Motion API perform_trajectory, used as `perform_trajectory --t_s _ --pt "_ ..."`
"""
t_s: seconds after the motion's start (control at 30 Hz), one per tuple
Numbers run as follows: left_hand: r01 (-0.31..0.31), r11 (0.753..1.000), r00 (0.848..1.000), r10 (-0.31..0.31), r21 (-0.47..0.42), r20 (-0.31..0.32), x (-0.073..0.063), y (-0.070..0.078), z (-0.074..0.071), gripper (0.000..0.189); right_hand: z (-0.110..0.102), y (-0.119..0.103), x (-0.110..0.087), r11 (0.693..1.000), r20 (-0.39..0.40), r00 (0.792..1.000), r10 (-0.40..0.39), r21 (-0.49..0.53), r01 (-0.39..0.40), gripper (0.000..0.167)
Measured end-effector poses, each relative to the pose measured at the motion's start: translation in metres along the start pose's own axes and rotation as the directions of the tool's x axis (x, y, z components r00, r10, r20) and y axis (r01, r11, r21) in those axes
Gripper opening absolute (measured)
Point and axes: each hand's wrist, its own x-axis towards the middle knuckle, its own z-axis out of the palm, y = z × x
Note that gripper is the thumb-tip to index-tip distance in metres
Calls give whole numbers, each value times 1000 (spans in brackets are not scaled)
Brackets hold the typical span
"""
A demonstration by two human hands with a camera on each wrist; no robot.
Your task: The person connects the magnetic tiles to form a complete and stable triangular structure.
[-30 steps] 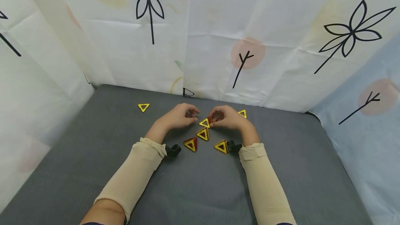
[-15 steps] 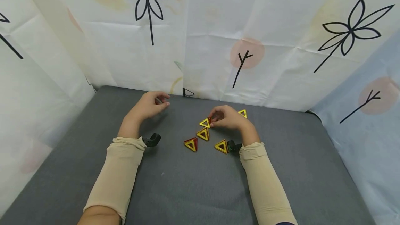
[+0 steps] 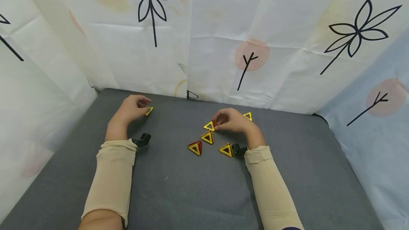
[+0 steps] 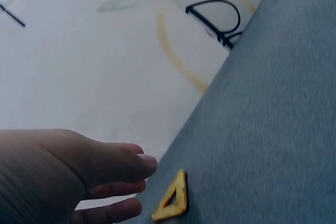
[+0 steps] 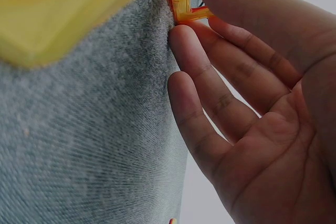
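Observation:
At the back left of the table, my left hand (image 3: 132,108) reaches toward a yellow triangular tile (image 3: 149,111). In the left wrist view the thumb and loosely bent fingers stand just beside that tile, with a small gap showing. My right hand (image 3: 232,120) pinches a yellow-and-red triangular piece (image 3: 209,126) between thumb and fingers, right of centre. The right wrist view shows part of this piece (image 5: 182,3) at the fingertips; the rest is hidden by the thumb or cut off. A second yellow-and-red piece (image 3: 207,137) lies just in front of it.
Nearer me lie two more yellow-and-red triangular pieces, one on the left (image 3: 195,148) and one on the right (image 3: 226,150) beside the right wrist's black camera mount (image 3: 239,150). Behind the right hand lies a yellow tile (image 3: 248,115). A patterned white curtain (image 3: 211,70) borders the grey table (image 3: 185,194).
My left hand has moved left from beside the held piece to the yellow tile at the back left. The right hand has stayed in place, still pinching its piece.

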Motion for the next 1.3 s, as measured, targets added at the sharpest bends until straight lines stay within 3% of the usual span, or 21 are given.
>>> perform_trajectory --t_s 0.33,0.73,1.3 --pt "20 999 1000 -20 40 -4 1 -14 1 46 0 0 -1 1000 3 1000 2 14 -2 31" --pt "46 996 994 -37 82 -102 5 -17 8 54 1 -2 0 1000 6 1000 -11 0 11 30" --pt "69 995 992 -62 66 -107 4 -20 15 49 0 0 -1 1000 -1 1000 11 -7 -11 31"
